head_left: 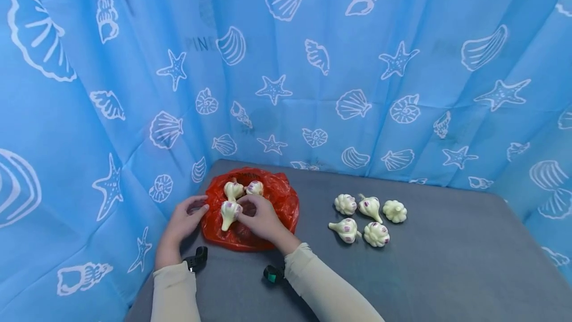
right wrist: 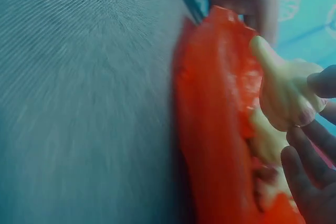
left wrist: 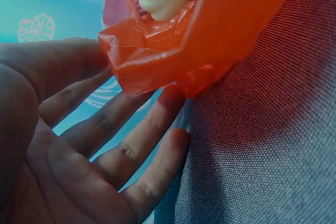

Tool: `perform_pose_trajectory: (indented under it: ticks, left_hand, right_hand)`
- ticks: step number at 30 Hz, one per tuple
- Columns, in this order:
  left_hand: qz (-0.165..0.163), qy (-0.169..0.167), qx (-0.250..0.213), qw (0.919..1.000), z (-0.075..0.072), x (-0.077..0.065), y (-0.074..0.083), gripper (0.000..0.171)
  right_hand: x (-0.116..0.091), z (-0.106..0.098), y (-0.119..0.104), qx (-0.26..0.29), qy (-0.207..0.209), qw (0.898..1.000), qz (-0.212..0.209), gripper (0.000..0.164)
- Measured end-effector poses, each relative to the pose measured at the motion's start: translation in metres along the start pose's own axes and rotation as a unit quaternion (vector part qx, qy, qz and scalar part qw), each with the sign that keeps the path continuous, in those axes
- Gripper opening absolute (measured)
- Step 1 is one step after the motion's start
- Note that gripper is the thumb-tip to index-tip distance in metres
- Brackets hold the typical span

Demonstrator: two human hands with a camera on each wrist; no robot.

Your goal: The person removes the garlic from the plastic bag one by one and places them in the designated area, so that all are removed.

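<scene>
My right hand pinches a garlic bulb above the red plastic bag. In the right wrist view that garlic bulb is between the thumb and fingertips, clear of the bag's rim. Two other garlic bulbs, one at the left and one at the right, lie in the bag's mouth. At the bag's left edge is my left hand; in the left wrist view its fingers are extended and loosely spread against the crumpled plastic.
Several garlic bulbs lie grouped on the grey tabletop, right of the bag. A blue curtain with white shell prints hangs behind and to the left. Dark devices are strapped at both wrists.
</scene>
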State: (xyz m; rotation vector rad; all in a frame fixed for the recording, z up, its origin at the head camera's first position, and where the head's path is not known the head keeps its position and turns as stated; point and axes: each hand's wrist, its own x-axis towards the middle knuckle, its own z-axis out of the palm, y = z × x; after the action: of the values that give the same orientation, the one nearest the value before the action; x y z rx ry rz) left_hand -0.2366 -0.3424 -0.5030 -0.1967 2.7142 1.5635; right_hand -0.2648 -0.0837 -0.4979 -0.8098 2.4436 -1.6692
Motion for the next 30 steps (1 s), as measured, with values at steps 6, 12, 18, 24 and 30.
perform_pose_trajectory:
  ticks: [6,12,18,24,30]
  left_hand:
    - [-0.006,-0.005,-0.003,1.0000,0.002,-0.002,-0.004,0.048]
    - [-0.013,-0.009,-0.007,0.9999,0.002,0.000,-0.003,0.050]
    - [-0.005,-0.007,-0.009,0.9999,0.000,0.001,0.001,0.049]
    - [-0.005,-0.007,-0.005,1.0000,-0.002,0.002,0.002,0.049]
    - [-0.008,-0.008,-0.001,0.9999,-0.001,0.004,0.001,0.049]
  right_hand:
    - [-0.033,-0.043,-0.011,0.010,0.006,0.999,-0.043,0.025]
    - [-0.083,-0.104,-0.018,-0.017,0.026,0.993,-0.114,0.025]
    - [-0.142,-0.172,-0.009,-0.061,0.124,0.980,-0.144,0.032]
    - [-0.192,-0.232,0.008,-0.113,0.194,0.971,-0.080,0.036]
    - [-0.227,-0.275,0.021,-0.211,0.234,0.949,0.004,0.032]
